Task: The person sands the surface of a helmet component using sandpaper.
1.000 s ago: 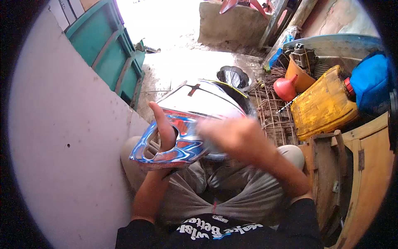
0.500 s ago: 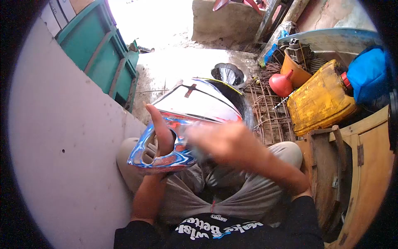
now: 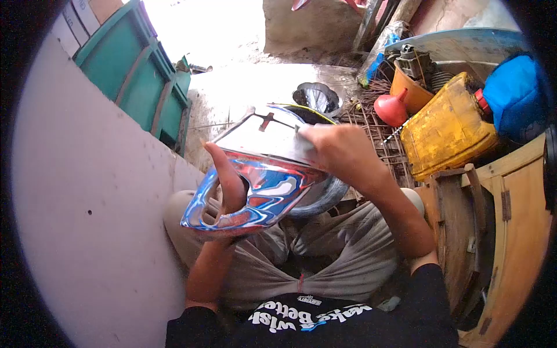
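My left grip closed on patterned shell; my right grip curled against it, contents: cannot tell. Pale floor far, white panel left, yellow jerrycan right.

The helmet conceals the fingers of the left hand; only the thumb side shows. Fingertips of the right hand are slightly blurred; a small grey item may sit beneath them, unidentifiable. The top edge truncates the red part. Lettering on the cartons is too small to read.
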`<control>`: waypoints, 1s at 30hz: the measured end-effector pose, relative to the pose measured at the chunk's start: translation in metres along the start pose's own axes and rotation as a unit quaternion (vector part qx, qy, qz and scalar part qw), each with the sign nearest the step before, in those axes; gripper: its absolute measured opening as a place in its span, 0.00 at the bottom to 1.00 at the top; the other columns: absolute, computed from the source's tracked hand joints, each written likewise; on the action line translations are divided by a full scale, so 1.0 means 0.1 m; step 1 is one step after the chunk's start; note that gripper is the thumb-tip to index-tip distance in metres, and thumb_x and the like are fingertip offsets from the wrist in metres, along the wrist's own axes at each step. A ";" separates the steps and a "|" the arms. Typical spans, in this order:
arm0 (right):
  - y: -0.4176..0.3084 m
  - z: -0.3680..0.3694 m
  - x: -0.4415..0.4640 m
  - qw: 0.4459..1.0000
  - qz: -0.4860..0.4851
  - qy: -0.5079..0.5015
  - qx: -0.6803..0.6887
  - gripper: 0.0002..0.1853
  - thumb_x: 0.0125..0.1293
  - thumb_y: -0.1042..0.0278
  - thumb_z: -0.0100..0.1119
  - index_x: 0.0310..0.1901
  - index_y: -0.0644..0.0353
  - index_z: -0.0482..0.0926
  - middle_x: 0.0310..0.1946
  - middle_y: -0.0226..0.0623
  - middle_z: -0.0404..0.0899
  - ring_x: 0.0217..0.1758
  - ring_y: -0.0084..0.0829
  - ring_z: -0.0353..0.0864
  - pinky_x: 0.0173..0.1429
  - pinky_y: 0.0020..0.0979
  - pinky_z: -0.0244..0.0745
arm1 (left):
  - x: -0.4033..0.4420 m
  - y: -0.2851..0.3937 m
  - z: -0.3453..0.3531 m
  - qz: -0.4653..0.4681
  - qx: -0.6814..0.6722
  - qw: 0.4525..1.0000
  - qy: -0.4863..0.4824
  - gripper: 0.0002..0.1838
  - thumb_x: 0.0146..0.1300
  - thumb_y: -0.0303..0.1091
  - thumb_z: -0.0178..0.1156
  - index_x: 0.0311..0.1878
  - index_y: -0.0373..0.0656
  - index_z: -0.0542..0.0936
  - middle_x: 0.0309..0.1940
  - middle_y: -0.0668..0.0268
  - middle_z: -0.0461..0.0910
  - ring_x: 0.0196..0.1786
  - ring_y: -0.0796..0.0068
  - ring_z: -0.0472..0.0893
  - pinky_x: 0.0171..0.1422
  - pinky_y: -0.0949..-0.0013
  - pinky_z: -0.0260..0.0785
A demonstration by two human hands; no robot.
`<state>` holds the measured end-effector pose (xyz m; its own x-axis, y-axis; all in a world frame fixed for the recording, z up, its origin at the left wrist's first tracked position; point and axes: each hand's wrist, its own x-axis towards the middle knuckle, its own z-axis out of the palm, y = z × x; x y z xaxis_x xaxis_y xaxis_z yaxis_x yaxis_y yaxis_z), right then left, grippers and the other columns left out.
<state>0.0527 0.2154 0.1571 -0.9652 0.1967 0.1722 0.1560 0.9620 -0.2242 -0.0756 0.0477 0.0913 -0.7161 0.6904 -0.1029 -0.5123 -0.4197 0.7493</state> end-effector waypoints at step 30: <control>1.60 3.20 0.11 0.903 0.206 -0.378 0.005 0.18 0.69 0.57 0.66 0.53 0.60 0.87 0.47 0.39 0.88 0.45 0.36 0.86 0.50 0.40 0.85 | 0.08 0.23 0.03 -0.046 -0.094 0.994 -0.001 0.56 0.65 0.83 0.46 0.75 0.38 0.66 0.69 0.54 0.72 0.65 0.58 0.77 0.72 0.53 0.70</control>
<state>0.0001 0.3105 -0.1838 -0.6942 0.3480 -0.6301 0.5356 0.8345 -0.1292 -0.0915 0.0454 0.1091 -0.6603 0.7329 -0.1639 -0.6563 -0.4570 0.6004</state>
